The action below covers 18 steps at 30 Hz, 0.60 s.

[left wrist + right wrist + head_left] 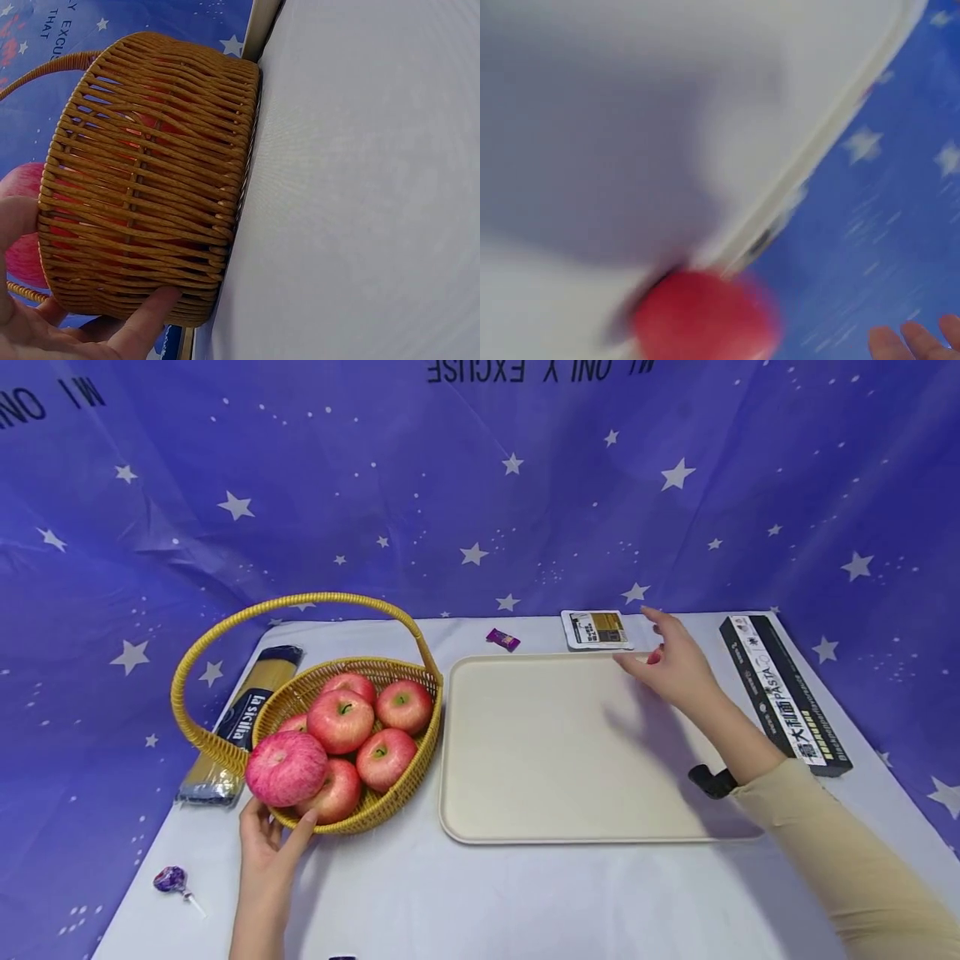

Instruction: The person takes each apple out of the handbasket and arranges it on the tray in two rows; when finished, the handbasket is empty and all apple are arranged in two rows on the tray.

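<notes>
A woven basket (375, 806) with a hoop handle holds several red apples (341, 720). My left hand (268, 843) reaches up from below the basket's front rim and cups a large pink apple (286, 768) against it. In the left wrist view my thumb (146, 319) lies on the basket wall (150, 187), and the apple (22, 225) shows at the left edge. My right hand (671, 664) hovers with fingers spread over the far right corner of a cream tray (570, 752). A small red thing (656, 655) sits by its thumb, blurred in the right wrist view (701, 315).
A spaghetti packet (240, 722) lies left of the basket. A black pasta box (783, 693) lies at the right. Behind the tray are a small packet (596, 629) and a purple candy (502, 639). A lollipop (172, 881) lies near the front left. A starry blue cloth hangs behind.
</notes>
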Each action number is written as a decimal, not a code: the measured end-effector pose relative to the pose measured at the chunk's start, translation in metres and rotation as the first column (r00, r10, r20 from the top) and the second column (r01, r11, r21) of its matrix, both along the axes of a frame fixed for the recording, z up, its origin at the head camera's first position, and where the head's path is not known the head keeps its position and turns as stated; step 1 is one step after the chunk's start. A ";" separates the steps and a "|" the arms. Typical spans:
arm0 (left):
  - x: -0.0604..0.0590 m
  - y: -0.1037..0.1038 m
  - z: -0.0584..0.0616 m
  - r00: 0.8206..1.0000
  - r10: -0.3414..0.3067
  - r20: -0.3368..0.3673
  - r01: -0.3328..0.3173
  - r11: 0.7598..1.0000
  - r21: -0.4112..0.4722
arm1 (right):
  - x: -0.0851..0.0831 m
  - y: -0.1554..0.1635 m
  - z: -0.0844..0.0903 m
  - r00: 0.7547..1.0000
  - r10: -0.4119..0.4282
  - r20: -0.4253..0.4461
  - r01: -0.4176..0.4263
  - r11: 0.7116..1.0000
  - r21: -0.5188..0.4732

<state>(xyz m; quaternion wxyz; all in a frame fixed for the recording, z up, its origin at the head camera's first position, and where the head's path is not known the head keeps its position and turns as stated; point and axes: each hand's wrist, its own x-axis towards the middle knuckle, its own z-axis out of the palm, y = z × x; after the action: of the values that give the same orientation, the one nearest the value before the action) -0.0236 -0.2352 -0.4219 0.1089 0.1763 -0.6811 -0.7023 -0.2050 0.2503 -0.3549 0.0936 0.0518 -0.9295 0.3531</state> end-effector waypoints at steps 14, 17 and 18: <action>-0.002 -0.002 0.002 1.000 -0.006 0.009 0.006 1.000 -0.018 | 0.030 -0.187 -0.002 0.873 0.481 -0.084 -0.488 0.866 -0.112; -0.002 -0.002 0.001 1.000 -0.009 0.010 0.009 1.000 -0.021 | 0.034 -0.224 -0.004 0.829 0.555 -0.075 -0.559 0.827 -0.060; -0.002 -0.002 0.001 1.000 -0.009 0.009 0.009 1.000 -0.020 | 0.035 -0.236 -0.005 0.815 0.575 -0.068 -0.578 0.815 -0.040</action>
<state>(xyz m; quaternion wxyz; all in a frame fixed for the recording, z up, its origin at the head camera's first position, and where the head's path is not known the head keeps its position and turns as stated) -0.0254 -0.2377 -0.4209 0.1042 0.1754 -0.6893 -0.6951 -0.1700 0.0147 -0.3602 0.0084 0.3372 -0.8566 0.3905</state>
